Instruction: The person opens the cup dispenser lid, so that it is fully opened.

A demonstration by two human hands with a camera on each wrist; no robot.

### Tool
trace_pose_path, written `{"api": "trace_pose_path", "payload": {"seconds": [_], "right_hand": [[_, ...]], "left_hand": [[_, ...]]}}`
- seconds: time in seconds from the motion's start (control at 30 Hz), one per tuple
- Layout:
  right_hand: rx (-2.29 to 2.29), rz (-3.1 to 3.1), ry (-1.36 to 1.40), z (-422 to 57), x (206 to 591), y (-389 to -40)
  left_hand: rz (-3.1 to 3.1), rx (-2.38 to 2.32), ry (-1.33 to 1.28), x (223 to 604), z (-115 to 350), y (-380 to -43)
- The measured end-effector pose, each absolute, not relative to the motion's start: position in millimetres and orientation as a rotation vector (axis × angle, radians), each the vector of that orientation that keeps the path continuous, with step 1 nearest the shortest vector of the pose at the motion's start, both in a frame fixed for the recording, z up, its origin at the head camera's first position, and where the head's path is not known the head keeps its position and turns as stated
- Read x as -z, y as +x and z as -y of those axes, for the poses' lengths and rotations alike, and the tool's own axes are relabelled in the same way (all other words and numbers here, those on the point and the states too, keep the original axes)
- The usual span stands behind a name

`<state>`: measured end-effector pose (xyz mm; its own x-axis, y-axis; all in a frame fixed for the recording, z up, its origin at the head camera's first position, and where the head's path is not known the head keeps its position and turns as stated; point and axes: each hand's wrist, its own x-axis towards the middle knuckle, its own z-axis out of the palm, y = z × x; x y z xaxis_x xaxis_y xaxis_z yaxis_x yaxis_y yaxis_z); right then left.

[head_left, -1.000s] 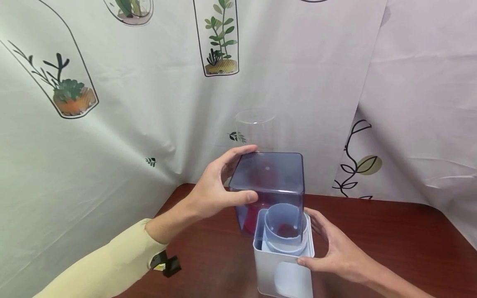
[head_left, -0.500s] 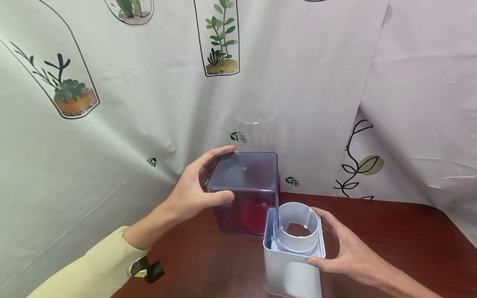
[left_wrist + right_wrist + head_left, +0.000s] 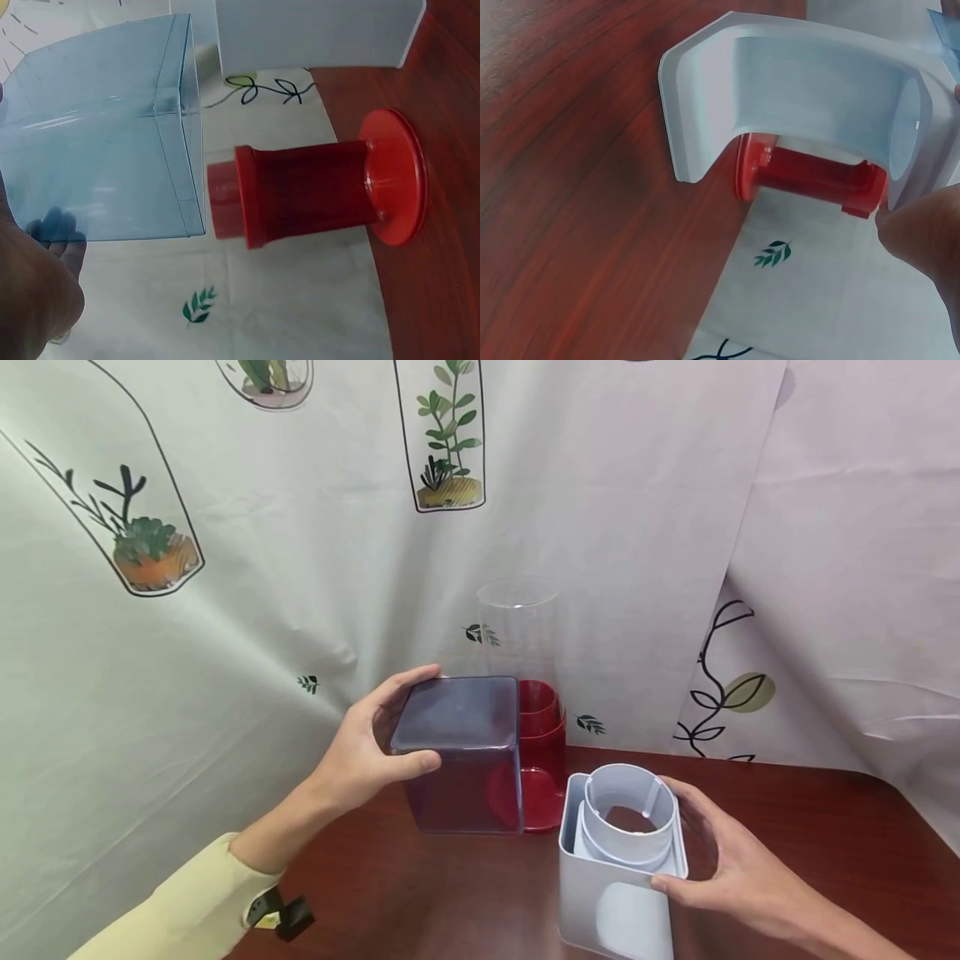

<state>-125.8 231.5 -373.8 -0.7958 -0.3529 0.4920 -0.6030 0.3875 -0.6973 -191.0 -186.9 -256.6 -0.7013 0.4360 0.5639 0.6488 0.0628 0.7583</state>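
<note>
My left hand point(image 3: 365, 745) grips a clear blue-grey square container point(image 3: 459, 785) from its left side, thumb in front and fingers behind. Its flat closed face is up, and in the left wrist view the container point(image 3: 105, 135) hangs above table height. My right hand point(image 3: 731, 860) holds a white dispenser base point(image 3: 615, 902) at its top right edge. A round collar point(image 3: 630, 806) rises from that base's top. The white base point(image 3: 810, 82) has an arched open side in the right wrist view. The two held pieces are apart.
Behind the clear container stands a red dispenser stand point(image 3: 551, 756) with a round foot, a tall clear cylinder point(image 3: 517, 627) above it. All stands on a dark red-brown wooden table point(image 3: 787, 827). A white plant-print cloth point(image 3: 630, 527) hangs directly behind.
My left hand has lifted the clear container off the white base's collar and carried it left. My right hand has shifted the base right. More of the red stand shows.
</note>
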Motion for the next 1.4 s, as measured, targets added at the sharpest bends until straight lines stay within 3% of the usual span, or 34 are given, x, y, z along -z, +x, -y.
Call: {"api": "trace_pose_path", "payload": {"seconds": [1.4], "right_hand": [[-1.254,2.472,0.680,-337.5,385.5,-115.9]], "left_hand": [[2.312,1.654,-0.756,361.6,244.6,-222.6]]}}
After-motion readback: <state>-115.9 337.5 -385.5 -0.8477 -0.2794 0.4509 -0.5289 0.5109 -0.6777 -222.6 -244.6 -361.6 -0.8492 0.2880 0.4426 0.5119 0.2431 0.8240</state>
